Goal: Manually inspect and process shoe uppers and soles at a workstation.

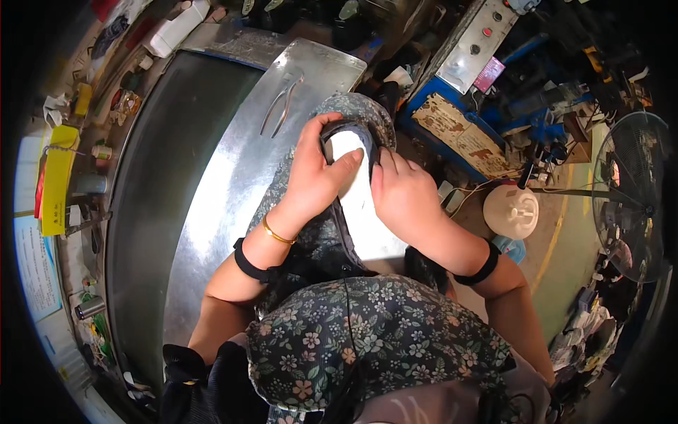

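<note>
On my lap, over the flowered apron (381, 325), lies a shoe upper (335, 230) with a dark edge folded around a white, sole-shaped underside (367, 222). My left hand (311, 173) wraps the toe end from the left, its thumb pressed on the white face. From the right, my right hand (406, 194) grips the dark edge near the toe with its fingers bent. The inside of the shoe is hidden. A pair of metal pliers (282, 106) rests on the shiny metal plate beyond my left hand, touched by neither hand.
A dark conveyor belt (159, 212) runs along the left, beside the metal plate (212, 205). At the right stand a cream round-lidded container (510, 212) and a large fan (635, 198). A machine panel with buttons (477, 46) rises at the far right.
</note>
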